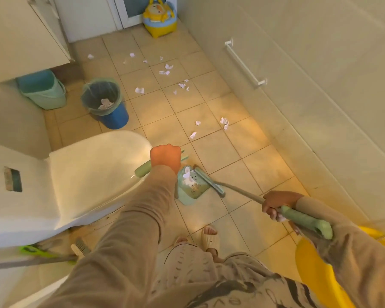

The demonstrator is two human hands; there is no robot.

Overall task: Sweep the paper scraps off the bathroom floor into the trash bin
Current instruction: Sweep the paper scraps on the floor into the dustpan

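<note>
My left hand is shut on the pale green dustpan handle. The green dustpan rests on the tiled floor below it, with white paper scraps inside. My right hand grips the broom by its handle, and the broom's grey-green head lies against the dustpan's right edge. Several white paper scraps are scattered over the tiles farther ahead. The blue trash bin with a green liner stands left of them, with paper in it.
A white toilet with a closed lid sits at the left. A teal bucket stands under the cabinet. A yellow child's potty sits by the far door. A yellow tub is at my right. A towel rail hangs on the right wall.
</note>
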